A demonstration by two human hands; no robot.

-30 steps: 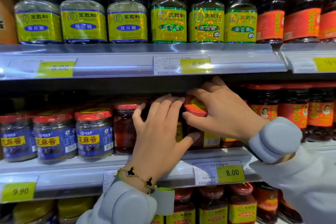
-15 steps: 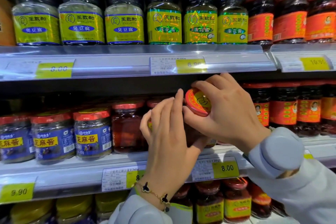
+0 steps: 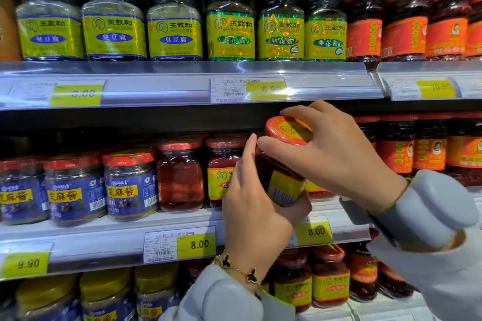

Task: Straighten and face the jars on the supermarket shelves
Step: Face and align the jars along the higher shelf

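While six yellow-labelled jars [image 3: 174, 23] line the top shelf [image 3: 182, 81] and three blue-labelled jars [image 3: 130, 185] sit at middle left, one red-lidded jar [image 3: 284, 161] is held tilted at frame centre, before the middle shelf. Its label is mostly hidden; a barcode shows. The left hand [image 3: 258, 206] cups its base, and the right hand [image 3: 336, 154] fingers grip the lid.

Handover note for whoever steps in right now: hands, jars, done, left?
Right hand grips the lid of the red-lidded jar; left hand holds its body from below. Jar is tilted, lifted off the middle shelf, barcode side facing out. Blue-label jars at left face front. Left: turn the held jar label-forward and set it upright, then turn the clear red jar, which shows no label.
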